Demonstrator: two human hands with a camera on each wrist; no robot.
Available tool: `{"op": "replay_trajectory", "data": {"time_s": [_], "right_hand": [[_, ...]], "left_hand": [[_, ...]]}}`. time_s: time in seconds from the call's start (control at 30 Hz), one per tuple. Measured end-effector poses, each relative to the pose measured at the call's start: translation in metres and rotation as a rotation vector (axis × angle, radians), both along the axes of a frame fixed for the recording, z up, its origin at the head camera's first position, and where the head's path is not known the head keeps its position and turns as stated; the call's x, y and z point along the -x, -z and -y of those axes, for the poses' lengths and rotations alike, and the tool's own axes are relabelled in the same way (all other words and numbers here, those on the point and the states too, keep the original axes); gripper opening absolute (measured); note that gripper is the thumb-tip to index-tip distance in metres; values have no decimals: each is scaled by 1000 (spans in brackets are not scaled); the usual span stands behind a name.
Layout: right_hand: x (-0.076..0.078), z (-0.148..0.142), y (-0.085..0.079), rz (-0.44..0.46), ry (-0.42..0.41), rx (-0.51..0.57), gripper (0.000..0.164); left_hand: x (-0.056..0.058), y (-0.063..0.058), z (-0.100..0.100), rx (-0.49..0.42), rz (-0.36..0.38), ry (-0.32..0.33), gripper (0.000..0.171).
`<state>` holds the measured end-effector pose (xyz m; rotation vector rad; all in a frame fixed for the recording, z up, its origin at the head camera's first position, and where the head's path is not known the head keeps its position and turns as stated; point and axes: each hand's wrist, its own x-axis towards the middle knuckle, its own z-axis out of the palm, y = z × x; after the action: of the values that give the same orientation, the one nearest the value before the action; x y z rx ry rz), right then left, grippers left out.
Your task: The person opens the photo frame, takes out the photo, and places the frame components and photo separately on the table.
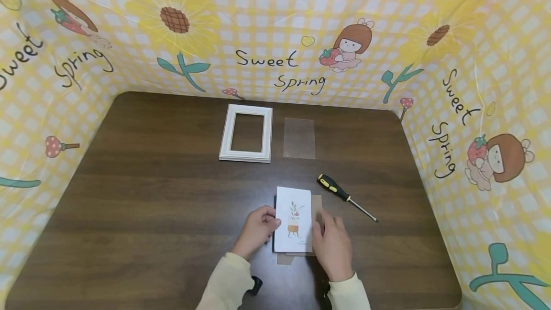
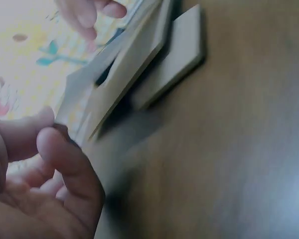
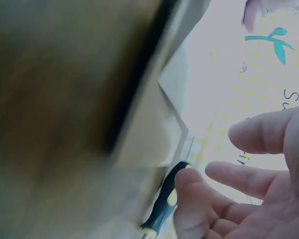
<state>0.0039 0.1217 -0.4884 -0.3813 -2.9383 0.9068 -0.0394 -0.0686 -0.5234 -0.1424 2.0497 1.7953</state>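
A white card (image 1: 281, 204) printed with a potted plant lies over a brown backing board (image 1: 317, 203), whose edges stick out at the right and bottom. My left hand (image 1: 258, 227) pinches the card's left edge between thumb and index finger. In the left wrist view the card (image 2: 79, 94) is tilted up above the stacked boards (image 2: 177, 59). Beside the card's right edge is my right hand (image 1: 335, 248). The right wrist view shows its thumb and fingers (image 3: 244, 180) spread apart, with nothing between them.
A black-and-yellow screwdriver (image 1: 333, 186) lies right of the card, its tip toward the lower right. Farther back are a white picture frame (image 1: 268, 133) and, to its right, a clear sheet (image 1: 299, 138). A patterned cloth (image 1: 267, 23) encloses the table's back and sides.
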Motion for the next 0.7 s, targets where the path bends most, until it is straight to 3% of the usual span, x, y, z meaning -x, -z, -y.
{"op": "replay_trajectory", "data": {"time_s": [0.1,0.27,0.53,0.7], "right_hand": [[7,15,-5,22,-12,123,40],[17,54,-9,90,-35,311,49],[30,117,-2,10,-130,467,52],[36,136,7,-4,-122,476,52]], "left_hand": [[1,-5,25,-55,24,15,13],[-1,-11,61,-35,37,-11,15],[-2,-15,110,110,43,-139,26],[-2,-17,129,290,31,-168,36]]}}
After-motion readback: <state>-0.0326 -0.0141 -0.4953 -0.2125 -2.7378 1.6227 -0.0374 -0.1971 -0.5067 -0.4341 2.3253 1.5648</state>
